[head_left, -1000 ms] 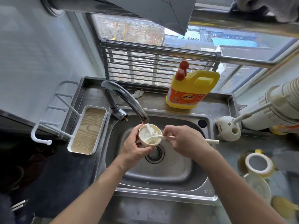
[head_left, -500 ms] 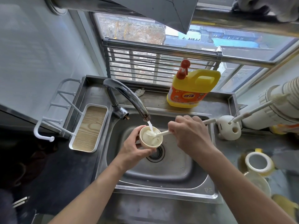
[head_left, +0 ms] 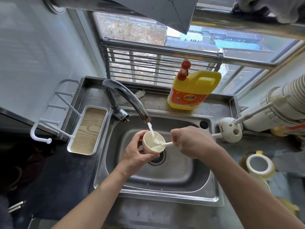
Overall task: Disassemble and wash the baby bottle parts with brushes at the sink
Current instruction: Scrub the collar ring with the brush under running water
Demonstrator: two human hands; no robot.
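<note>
My left hand point(head_left: 135, 154) grips a small cream cap-shaped bottle part point(head_left: 152, 143), open side up, over the steel sink point(head_left: 165, 177). Water runs from the tap point(head_left: 127, 100) straight into it. My right hand point(head_left: 193, 142) holds a white brush point(head_left: 166, 144) by its handle, and the brush tip lies inside the cream part. The handle's far end point(head_left: 215, 135) sticks out past my right hand. On the counter at the right stand a yellow-and-white bottle part point(head_left: 260, 166) and a pale bottle piece point(head_left: 262, 184) below it.
A yellow detergent jug point(head_left: 191, 93) stands behind the sink. A white brush holder point(head_left: 230, 129) with another brush sits at the sink's right rim. A white drying rack with a wood-pattern tray point(head_left: 87, 131) is to the left. A stack of paper cups point(head_left: 290, 100) lies at far right.
My right hand has swung the brush handle from pointing right to pointing up and right while the tip works inside the cream part. My left hand keeps the part under the water.
</note>
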